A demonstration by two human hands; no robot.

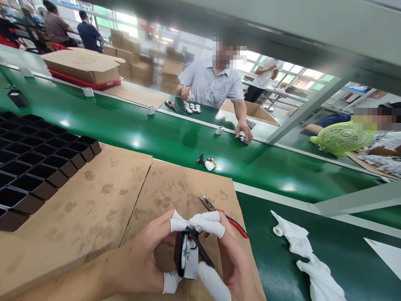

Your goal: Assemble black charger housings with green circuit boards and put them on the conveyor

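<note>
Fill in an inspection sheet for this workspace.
Surface: stained brown cardboard beside a dark green bench top.
Job's things: black casing with a pale insert, held above the cardboard.
Clutter: red-handled pliers on the cardboard; crumpled white material on the bench top.
Hands: left hand holds the casing; right hand has white-covered fingers at the casing's upper end, grip partly hidden.
Cables: a dark strip by the casing may be one; cannot tell.
Surroundings: black open-topped boxes at left, green belt ahead, co-worker opposite.

Factory workshop, green conveyor belt (163,142), stacked cartons (140,73)
</note>
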